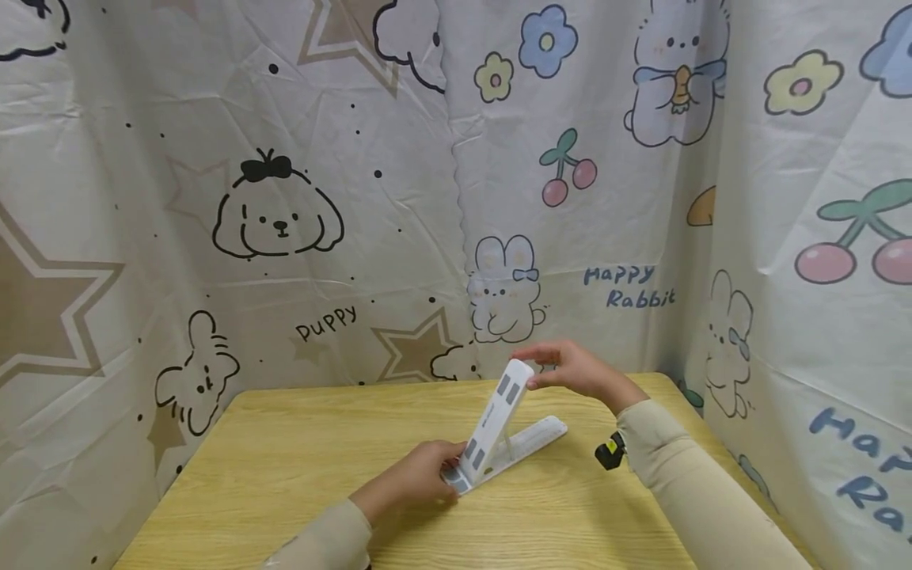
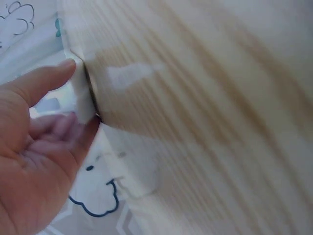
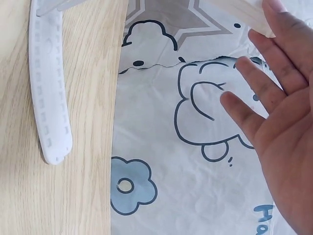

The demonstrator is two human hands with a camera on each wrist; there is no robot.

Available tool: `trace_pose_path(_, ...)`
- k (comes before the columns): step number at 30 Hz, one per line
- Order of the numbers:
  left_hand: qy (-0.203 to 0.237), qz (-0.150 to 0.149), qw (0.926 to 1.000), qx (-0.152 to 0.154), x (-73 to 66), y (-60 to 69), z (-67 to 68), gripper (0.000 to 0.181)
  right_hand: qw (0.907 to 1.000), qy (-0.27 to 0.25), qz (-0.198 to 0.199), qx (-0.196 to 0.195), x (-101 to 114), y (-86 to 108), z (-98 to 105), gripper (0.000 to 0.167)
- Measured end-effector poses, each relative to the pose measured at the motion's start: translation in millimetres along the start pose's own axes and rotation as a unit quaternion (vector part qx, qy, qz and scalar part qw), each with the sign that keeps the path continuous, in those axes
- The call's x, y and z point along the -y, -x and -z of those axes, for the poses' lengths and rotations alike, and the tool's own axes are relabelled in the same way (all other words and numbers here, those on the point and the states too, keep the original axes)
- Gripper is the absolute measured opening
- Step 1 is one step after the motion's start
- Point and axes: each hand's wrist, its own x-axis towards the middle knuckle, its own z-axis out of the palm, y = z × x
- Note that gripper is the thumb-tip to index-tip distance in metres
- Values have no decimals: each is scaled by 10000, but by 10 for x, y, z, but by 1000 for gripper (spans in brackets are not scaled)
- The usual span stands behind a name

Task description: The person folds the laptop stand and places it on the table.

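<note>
White plastic folding stand (image 1: 486, 439) of two long, narrow bars joined at one end, head view: it sits right of centre on the yellow wood-grained desk (image 1: 299, 459). The lower bar (image 1: 537, 438) lies on the desk, pointing far and right; the upper bar (image 1: 495, 413), marked with grey rectangular patches (image 1: 509, 389), slants up above it, forming a V. By this angle the stand is judged partly unfolded; how much adjustment is left, and in which direction, cannot be told. The left hand (image 1: 420, 473), reaching in from the near left, grips the joined end. The right hand (image 1: 573, 370), extended from the near right with the wrist bent inward, pinches the raised end between thumb and fingers.

Left wrist view: the thumb and curled fingers hold the stand's white end narrowly between them, beside the desk surface.

Right wrist view: the lower bar lies along the desk at left, with a pale strut (image 3: 68, 6) meeting it. At right, the fingers are fanned, the uppermost at the upper bar's end, the others free of it.
</note>
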Motion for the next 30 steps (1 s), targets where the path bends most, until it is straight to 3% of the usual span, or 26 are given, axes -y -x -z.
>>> trace_pose_path(7,-90,314,9994,-141,-11,8,-12,71,9990,-396,-110,170,-17,37,0,64)
trace_pose_path(18,-191,124,9997,13,225,-85,156,68,9959,-707,-14,-565,-39,115,-165,54)
trace_pose_path(24,134,207,9993,297,279,-125,228,70,9941,-520,-70,-952,6,146,-234,54)
trace_pose_path(30,362,319,9981,377,300,-147,248,70,9913,-369,-270,-1230,21,195,-301,54)
